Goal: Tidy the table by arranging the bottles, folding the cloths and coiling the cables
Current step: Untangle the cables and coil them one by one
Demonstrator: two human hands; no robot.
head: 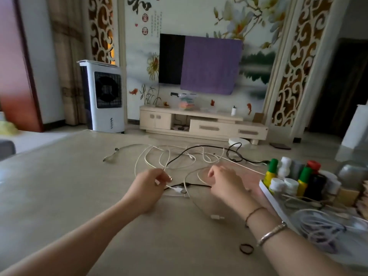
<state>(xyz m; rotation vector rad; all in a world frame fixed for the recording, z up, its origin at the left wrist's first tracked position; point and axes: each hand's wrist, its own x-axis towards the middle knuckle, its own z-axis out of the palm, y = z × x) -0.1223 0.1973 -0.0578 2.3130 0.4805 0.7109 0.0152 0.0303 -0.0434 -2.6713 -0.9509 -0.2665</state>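
A tangle of white cables and a black cable lies spread across the beige table. My left hand pinches the end of the black cable near a white plug. My right hand has curled fingers around a white cable loop. Several bottles with green, white and red caps stand grouped at the right. Another white plug lies on the table below my right wrist.
A white tray at the right edge holds coiled white cables. A black hair tie lies near my right forearm. Beyond the table stand an air cooler and a TV cabinet.
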